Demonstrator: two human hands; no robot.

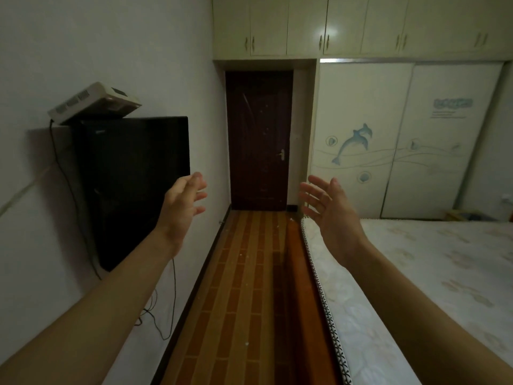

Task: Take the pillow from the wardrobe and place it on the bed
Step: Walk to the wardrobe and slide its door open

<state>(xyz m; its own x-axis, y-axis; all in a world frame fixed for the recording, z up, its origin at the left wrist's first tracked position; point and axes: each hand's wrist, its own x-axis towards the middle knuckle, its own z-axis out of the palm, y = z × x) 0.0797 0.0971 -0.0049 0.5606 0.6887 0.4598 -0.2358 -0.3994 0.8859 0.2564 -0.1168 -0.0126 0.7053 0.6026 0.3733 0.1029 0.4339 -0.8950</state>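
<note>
Reaching, both grips wide, empty: left hand [184, 201], right hand [327, 207] | wardrobe [402, 140] doors shut, contents hidden

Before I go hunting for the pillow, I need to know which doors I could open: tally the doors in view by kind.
Upper cupboard doors: 7, as far as the frame shows
Sliding wardrobe doors: 2
Dark room door: 1
Total: 10, all shut. No pillow shows; both hands, left and right, are empty.

wardrobe [402, 140]: cream, blue dolphins (two) | door [259, 140]: dark brown | floor [236, 287]: orange-brown brick
</note>
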